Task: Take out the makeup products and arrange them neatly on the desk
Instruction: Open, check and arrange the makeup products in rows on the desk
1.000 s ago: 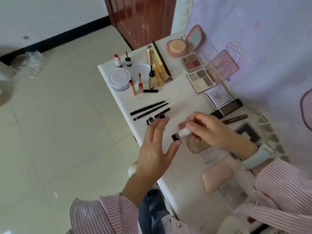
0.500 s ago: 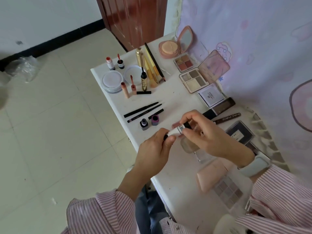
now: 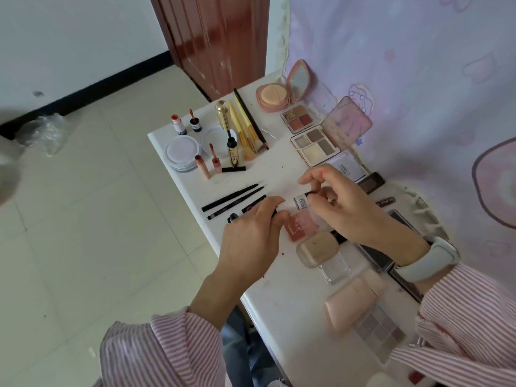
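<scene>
1. A moment ago the left hand (image 3: 248,233) hung open above the tabletop (image 3: 282,308) while the right hand (image 3: 343,208) alone held the small white tube (image 3: 301,202). Now both hands meet on it, over the middle of the tabletop.
2. The left-hand grip is closed on the tube's dark near end, thumb and curled fingers pinching it. The right-hand grip pinches the far end, where a thin dark part shows — a cap or wand, I cannot tell which.
3. My guess is the tube is being opened or checked before it gets a place, so this item is not yet set down.
4. Pose: the left wrist comes in from the tabletop's near-left edge with its back turned up. The right forearm reaches in from the right edge, index finger lifted clear, a pale wristband (image 3: 427,259) above the striped cuff.
5. Much of the job looks done — the slim black pencils (image 3: 231,198) lie side by side just beyond the left hand, brushes and a gold tube (image 3: 224,115) sit toward the far edge, and open eyeshadow palettes (image 3: 314,146) run along the right edge.
6. Directly under the hands lie a pink compact (image 3: 300,227) and a beige case (image 3: 317,250), touching one another, probably still to be straightened.
</scene>
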The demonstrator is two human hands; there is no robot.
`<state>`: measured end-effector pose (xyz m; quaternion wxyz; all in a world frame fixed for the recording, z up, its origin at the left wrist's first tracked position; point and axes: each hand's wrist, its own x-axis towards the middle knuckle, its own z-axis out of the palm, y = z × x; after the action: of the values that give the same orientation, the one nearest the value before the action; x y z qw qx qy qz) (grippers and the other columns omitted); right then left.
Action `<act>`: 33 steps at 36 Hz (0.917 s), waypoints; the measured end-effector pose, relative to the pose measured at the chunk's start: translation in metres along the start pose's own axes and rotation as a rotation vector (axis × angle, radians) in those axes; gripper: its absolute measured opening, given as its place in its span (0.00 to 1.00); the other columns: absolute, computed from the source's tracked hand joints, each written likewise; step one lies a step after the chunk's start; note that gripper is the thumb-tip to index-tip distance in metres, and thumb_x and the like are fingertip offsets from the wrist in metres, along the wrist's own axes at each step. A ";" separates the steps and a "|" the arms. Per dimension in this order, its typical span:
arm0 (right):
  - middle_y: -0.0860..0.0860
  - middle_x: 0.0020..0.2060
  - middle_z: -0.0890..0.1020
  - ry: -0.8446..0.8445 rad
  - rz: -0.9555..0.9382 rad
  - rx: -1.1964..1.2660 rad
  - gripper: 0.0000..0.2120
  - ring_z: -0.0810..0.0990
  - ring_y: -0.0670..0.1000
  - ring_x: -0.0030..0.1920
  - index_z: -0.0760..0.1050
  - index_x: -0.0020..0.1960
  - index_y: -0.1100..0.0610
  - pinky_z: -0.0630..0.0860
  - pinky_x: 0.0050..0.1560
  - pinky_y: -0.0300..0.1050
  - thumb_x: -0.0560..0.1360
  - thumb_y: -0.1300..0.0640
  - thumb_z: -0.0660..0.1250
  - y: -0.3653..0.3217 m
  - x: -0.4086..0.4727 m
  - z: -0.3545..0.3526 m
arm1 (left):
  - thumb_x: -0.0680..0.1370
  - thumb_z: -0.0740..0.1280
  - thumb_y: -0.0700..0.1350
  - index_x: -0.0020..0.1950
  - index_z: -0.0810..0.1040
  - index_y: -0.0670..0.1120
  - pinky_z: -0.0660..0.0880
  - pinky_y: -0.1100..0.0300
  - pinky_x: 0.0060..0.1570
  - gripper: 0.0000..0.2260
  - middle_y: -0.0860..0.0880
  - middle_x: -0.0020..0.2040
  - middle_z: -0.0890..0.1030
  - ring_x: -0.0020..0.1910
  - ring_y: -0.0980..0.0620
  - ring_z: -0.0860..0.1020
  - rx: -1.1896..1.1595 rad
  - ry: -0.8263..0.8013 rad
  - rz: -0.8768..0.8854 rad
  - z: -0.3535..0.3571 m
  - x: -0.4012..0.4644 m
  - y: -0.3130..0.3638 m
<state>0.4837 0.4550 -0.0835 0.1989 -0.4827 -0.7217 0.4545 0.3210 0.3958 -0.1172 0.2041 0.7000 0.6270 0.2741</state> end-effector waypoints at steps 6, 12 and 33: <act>0.45 0.35 0.78 0.027 0.095 0.023 0.14 0.73 0.38 0.25 0.75 0.49 0.58 0.64 0.33 0.33 0.79 0.50 0.55 -0.006 0.010 -0.008 | 0.78 0.49 0.58 0.58 0.75 0.43 0.69 0.59 0.31 0.24 0.49 0.41 0.81 0.36 0.48 0.78 0.035 -0.001 0.082 -0.012 0.025 0.002; 0.40 0.43 0.76 0.025 0.041 0.187 0.08 0.69 0.43 0.30 0.70 0.51 0.48 0.69 0.37 0.35 0.76 0.60 0.62 -0.002 0.010 -0.019 | 0.78 0.48 0.57 0.59 0.73 0.45 0.71 0.56 0.35 0.22 0.49 0.42 0.80 0.39 0.48 0.77 0.040 -0.034 0.104 -0.014 0.036 -0.001; 0.49 0.42 0.76 0.354 0.184 -0.009 0.05 0.73 0.48 0.41 0.73 0.52 0.53 0.67 0.43 0.37 0.76 0.57 0.64 0.032 0.031 -0.044 | 0.79 0.62 0.48 0.51 0.77 0.47 0.71 0.67 0.44 0.07 0.52 0.42 0.79 0.41 0.57 0.78 -0.546 -0.107 -0.366 -0.016 0.078 -0.010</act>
<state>0.5177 0.5068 -0.0935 0.2783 -0.6199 -0.6303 0.3755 0.3075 0.4737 -0.1012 0.4627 0.5086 0.6343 0.3535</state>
